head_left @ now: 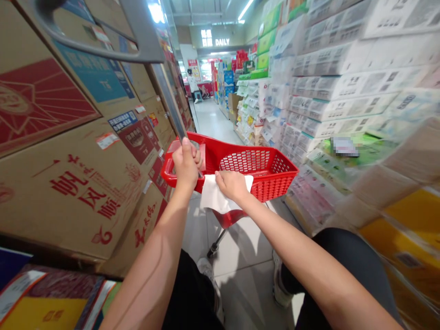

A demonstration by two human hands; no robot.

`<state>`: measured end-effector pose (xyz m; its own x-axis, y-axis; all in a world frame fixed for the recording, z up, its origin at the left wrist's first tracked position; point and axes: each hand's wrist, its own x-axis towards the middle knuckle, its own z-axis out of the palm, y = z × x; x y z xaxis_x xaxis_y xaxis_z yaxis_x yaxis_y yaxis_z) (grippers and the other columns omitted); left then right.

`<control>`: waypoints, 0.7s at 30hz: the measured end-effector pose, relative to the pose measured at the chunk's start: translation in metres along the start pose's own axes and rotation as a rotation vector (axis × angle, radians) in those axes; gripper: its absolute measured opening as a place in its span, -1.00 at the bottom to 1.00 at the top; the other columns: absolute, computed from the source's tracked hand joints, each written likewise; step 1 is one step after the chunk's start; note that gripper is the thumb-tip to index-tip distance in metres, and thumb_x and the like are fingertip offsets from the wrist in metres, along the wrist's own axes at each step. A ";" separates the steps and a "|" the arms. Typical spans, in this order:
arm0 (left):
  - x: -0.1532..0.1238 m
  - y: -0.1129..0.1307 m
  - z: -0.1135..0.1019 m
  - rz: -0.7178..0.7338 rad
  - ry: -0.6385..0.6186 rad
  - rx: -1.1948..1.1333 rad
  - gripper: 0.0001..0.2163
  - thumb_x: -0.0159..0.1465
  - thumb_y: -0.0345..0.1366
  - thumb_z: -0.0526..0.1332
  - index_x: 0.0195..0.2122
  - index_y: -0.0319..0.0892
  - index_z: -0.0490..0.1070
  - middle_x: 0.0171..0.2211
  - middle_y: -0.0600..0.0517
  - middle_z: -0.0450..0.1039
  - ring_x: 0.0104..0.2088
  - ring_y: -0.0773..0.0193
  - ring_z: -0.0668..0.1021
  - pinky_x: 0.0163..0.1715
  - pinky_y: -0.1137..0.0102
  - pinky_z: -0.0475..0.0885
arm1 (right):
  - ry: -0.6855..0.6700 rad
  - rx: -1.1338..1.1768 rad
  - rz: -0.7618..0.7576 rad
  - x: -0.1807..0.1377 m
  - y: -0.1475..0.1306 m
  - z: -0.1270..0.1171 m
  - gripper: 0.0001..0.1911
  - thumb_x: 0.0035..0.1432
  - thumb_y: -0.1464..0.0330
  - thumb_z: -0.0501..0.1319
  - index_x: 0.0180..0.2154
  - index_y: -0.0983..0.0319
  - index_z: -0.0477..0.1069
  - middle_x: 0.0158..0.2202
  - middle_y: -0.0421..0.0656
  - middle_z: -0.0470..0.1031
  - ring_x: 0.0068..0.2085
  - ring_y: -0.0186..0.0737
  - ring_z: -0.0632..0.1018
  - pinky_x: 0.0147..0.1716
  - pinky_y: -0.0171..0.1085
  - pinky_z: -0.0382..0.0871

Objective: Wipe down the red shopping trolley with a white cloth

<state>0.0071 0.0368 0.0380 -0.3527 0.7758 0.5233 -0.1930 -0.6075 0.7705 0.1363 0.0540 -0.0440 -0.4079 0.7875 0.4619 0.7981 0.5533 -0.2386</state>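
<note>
A red plastic shopping basket (275, 184) on wheels stands tilted in front of me, with holes in its sides. My left hand (187, 162) is wrapped round the basket's metal pull rod (172, 103), close to the basket's rim. That rod runs up to a grey handle (99, 54) at the upper left. A white cloth (215, 200) is draped over the near rim and hangs down outside. My right hand (233, 184) presses the cloth against this rim, its fingers curled over the edge.
Stacked cardboard cartons (85, 183) line the left side. Piles of wrapped paper packs (326, 87) rise on the right, with a pixelated item (344, 146) on a green pack. A tiled aisle (209, 117) runs between them. Far off, a person (193, 85) sits on a stool.
</note>
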 end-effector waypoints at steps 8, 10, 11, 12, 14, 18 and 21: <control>0.000 0.005 -0.008 -0.014 -0.020 0.022 -0.47 0.23 0.23 0.20 -0.54 -0.12 0.11 -0.68 0.25 -0.11 -0.73 0.52 -0.02 -0.76 0.54 -0.10 | -0.017 -0.201 0.142 -0.028 0.101 -0.001 -0.46 0.45 0.18 -0.10 -0.29 0.26 0.59 -0.24 0.00 0.66 -0.24 -0.12 0.59 -0.25 -0.27 0.16; -0.001 0.005 -0.007 -0.016 -0.017 0.018 -0.47 0.23 0.22 0.20 -0.55 -0.12 0.10 -0.69 0.25 -0.11 -0.74 0.52 -0.01 -0.76 0.55 -0.10 | -0.035 -0.275 0.200 -0.034 0.133 -0.007 -0.48 0.42 0.22 -0.08 -0.30 0.27 0.60 -0.24 0.02 0.66 -0.23 -0.09 0.61 -0.24 -0.25 0.18; -0.001 0.005 -0.005 -0.019 -0.012 0.020 -0.47 0.23 0.22 0.20 -0.55 -0.12 0.10 -0.69 0.25 -0.11 -0.74 0.52 0.00 -0.76 0.54 -0.09 | -0.044 -0.307 0.230 -0.036 0.147 -0.010 -0.49 0.41 0.23 -0.07 -0.30 0.28 0.60 -0.24 0.04 0.66 -0.22 -0.06 0.61 -0.23 -0.24 0.18; -0.002 0.005 -0.004 -0.019 -0.006 0.024 -0.47 0.23 0.22 0.20 -0.55 -0.12 0.10 -0.70 0.25 -0.11 -0.74 0.52 0.01 -0.76 0.54 -0.08 | -0.053 -0.332 0.263 -0.038 0.157 -0.014 -0.49 0.41 0.24 -0.07 -0.29 0.30 0.61 -0.24 0.06 0.66 -0.21 -0.04 0.62 -0.22 -0.23 0.19; -0.002 0.004 0.000 -0.002 0.000 0.034 -0.47 0.23 0.23 0.19 -0.55 -0.11 0.09 -0.70 0.25 -0.11 -0.74 0.51 0.02 -0.77 0.54 -0.08 | -0.066 -0.363 0.330 -0.038 0.163 -0.018 -0.47 0.40 0.26 -0.08 -0.29 0.33 0.62 -0.25 0.11 0.65 -0.20 -0.01 0.62 -0.20 -0.21 0.22; -0.003 -0.001 0.009 0.046 0.023 0.055 -0.46 0.23 0.25 0.18 -0.55 -0.10 0.08 -0.70 0.24 -0.09 -0.74 0.50 0.06 -0.77 0.53 -0.07 | -0.037 -0.292 0.311 -0.029 0.113 -0.012 -0.41 0.44 0.22 -0.12 -0.32 0.33 0.62 -0.28 0.12 0.65 -0.23 -0.02 0.63 -0.19 -0.20 0.25; -0.004 -0.005 0.015 0.051 0.044 0.077 -0.45 0.22 0.27 0.16 -0.56 -0.10 0.07 -0.70 0.24 -0.07 -0.74 0.50 0.07 -0.77 0.52 -0.06 | 0.053 -0.125 0.138 -0.015 0.041 -0.003 -0.46 0.45 0.25 -0.12 -0.29 0.26 0.59 -0.27 0.00 0.66 -0.24 -0.12 0.62 -0.22 -0.25 0.24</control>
<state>0.0229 0.0392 0.0375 -0.4006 0.7346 0.5475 -0.1030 -0.6299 0.7698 0.1767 0.0641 -0.0583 -0.2700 0.8363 0.4772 0.8949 0.4008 -0.1961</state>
